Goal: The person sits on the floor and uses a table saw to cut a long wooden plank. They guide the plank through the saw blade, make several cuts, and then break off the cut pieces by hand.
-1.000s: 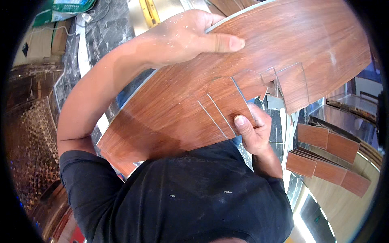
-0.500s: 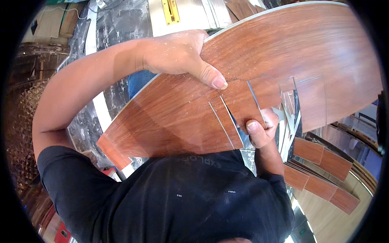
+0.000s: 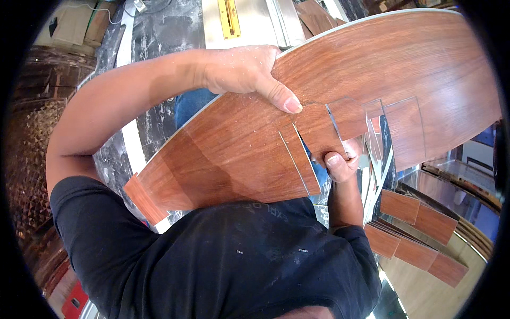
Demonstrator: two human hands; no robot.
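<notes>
A large reddish wood-grain board [image 3: 404, 58], held across my body, has several straight cuts in its middle, with narrow gaps at some. My left hand [image 3: 255, 77] is closed over its far edge, thumb pressed on the face near the cuts. My right hand [image 3: 340, 162] grips the near edge at a cut middle piece [image 3: 319, 130], thumb on top, other fingers partly hidden behind it. Thin pale strips [image 3: 372, 186] show beside my right hand, below the board. A short matching piece [image 3: 143, 199] lies at the board's left end.
Beyond the board are a metal plate [image 3: 255, 21] with a yellow tool [image 3: 229, 18] and a dusty dark surface [image 3: 151, 34]. Several reddish plank pieces [image 3: 430, 218] sit at the right. Stacked boards [image 3: 69, 26] and a white cable are at the back left; a red object [image 3: 74, 297] is lower left.
The board has come down at its left part and shifted right. My left thumb has slid down toward the cuts, and a gap has opened at one cut beside my right thumb.
</notes>
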